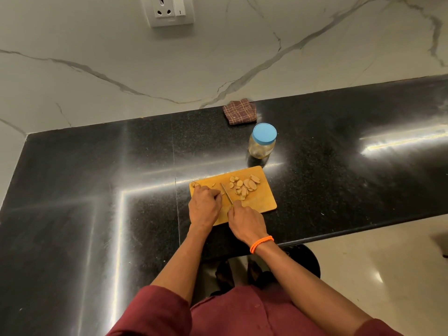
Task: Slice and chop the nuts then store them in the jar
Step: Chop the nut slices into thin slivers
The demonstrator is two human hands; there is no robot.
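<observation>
Seemingly, left hand (204, 206) fingertips pin a nut (219, 191) beside knife (226, 194).

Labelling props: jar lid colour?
Light blue lid, screwed on the jar. Head view.

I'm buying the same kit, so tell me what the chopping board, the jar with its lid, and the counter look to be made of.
Chopping board: probably wood or bamboo, matte tan with rounded corners.
Jar: clear body, glass or plastic, cannot tell which. Its lid looks like plastic, flat pale blue.
Counter: likely polished black granite, speckled, with bright mirror-like light streaks.
</observation>
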